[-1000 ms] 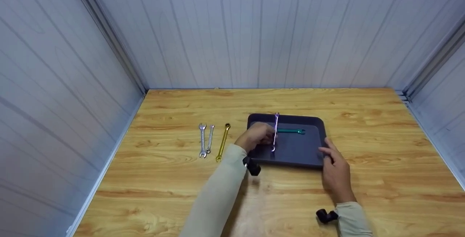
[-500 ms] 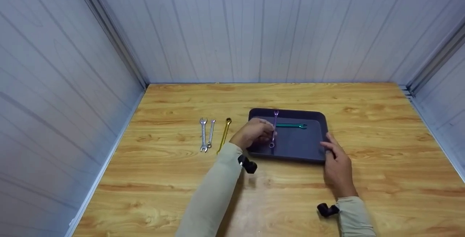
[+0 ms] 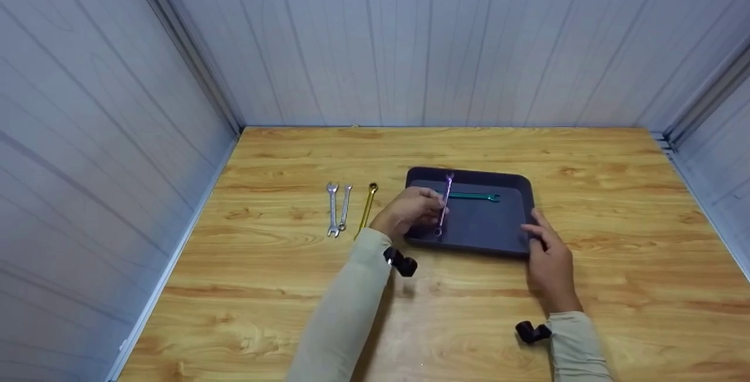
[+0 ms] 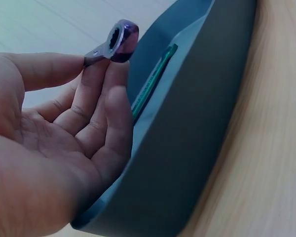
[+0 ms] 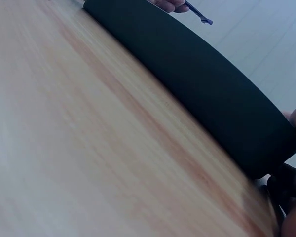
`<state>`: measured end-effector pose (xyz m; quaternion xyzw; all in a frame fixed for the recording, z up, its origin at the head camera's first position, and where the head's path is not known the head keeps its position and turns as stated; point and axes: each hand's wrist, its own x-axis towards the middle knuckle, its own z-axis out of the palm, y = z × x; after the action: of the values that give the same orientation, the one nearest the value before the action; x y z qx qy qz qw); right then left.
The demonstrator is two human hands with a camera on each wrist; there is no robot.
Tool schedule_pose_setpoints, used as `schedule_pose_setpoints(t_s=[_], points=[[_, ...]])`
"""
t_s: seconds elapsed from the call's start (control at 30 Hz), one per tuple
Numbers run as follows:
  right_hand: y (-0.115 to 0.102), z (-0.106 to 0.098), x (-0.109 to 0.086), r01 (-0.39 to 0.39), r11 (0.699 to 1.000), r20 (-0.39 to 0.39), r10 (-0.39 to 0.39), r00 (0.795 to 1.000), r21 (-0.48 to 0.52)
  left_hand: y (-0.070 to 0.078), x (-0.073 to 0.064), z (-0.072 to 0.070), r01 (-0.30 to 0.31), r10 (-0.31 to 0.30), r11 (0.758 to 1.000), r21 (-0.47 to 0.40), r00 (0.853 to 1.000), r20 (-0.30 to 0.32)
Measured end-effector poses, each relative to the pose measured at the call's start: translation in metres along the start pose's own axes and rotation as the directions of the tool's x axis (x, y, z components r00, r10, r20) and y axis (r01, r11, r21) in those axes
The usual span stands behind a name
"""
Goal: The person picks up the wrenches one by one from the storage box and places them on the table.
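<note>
My left hand point(image 3: 412, 212) pinches a purple combination wrench point(image 3: 446, 197) between thumb and fingers, over the left part of a dark grey tray point(image 3: 486, 227). In the left wrist view its toothed ring end point(image 4: 122, 42) points out past the thumb, and the middle of the shaft is behind the fingers. Flat in the tray lies a green wrench point(image 3: 479, 197), crosswise, its left end hidden behind the left hand and the purple wrench. My right hand point(image 3: 551, 259) holds the tray's right wall near the front corner, with fingers on the rim.
Left of the tray, two silver wrenches point(image 3: 333, 211) and a yellow wrench point(image 3: 368, 205) lie on the wooden table point(image 3: 281, 288). The left forearm partly covers the yellow one's lower end. Pale panel walls point(image 3: 398, 42) enclose the back and sides.
The purple wrench has turned slightly in the left hand, so its ring end now faces up. The right hand stays at the tray, and the whole head view has shifted a little.
</note>
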<state>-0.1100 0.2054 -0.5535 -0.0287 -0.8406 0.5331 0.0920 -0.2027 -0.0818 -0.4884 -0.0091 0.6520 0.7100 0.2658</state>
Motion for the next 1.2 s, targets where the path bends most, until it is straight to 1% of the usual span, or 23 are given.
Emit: schedule_pose_setpoints(t_s=[0.17,0.3,0.4,0.5,0.57,0.73,0.8,0.9,1.03,1.2], points=[[0.002,0.0,-0.002,-0.025,1.0,0.0,0.025,1.0,0.016,0.004,-0.001,0.0,0.016,-0.015,0.999,-0.046,1.0,0.014],[0.0,0.001,-0.001,-0.03,0.999,0.015,0.029,0.999,0.038,0.008,0.0,-0.001,0.007,-0.007,0.998,-0.056,1.0,-0.001],[-0.002,-0.001,0.0,-0.02,0.999,0.017,0.019,1.0,0.039,0.01,0.002,0.0,-0.005,0.003,0.998,-0.063,1.0,-0.018],[-0.003,-0.004,0.002,-0.009,1.0,0.004,0.009,1.0,0.029,0.01,0.005,0.002,-0.011,0.01,0.997,-0.079,1.0,-0.018],[-0.003,-0.006,0.002,0.004,1.0,-0.013,-0.004,1.0,0.013,0.008,0.007,0.003,-0.007,0.006,0.996,-0.093,1.0,-0.016],[-0.002,-0.005,0.003,0.028,1.0,-0.025,-0.028,0.999,0.003,0.004,0.008,0.001,0.005,-0.01,0.994,-0.107,0.999,-0.046],[-0.001,-0.003,0.003,0.023,1.0,-0.022,-0.023,0.999,0.01,0.003,0.007,-0.001,0.007,-0.013,0.995,-0.098,0.999,-0.051],[0.0,0.0,0.003,0.015,1.0,-0.026,-0.015,1.0,0.012,0.003,0.006,-0.004,0.003,-0.006,0.997,-0.082,0.999,-0.04],[0.0,0.002,0.002,0.01,1.0,-0.024,-0.009,1.0,0.012,0.004,0.002,-0.008,-0.009,0.005,0.997,-0.081,0.999,-0.042],[0.0,-0.001,0.003,0.006,1.0,-0.018,-0.006,1.0,0.003,0.006,-0.002,-0.012,-0.026,0.021,0.995,-0.096,0.998,-0.056]])
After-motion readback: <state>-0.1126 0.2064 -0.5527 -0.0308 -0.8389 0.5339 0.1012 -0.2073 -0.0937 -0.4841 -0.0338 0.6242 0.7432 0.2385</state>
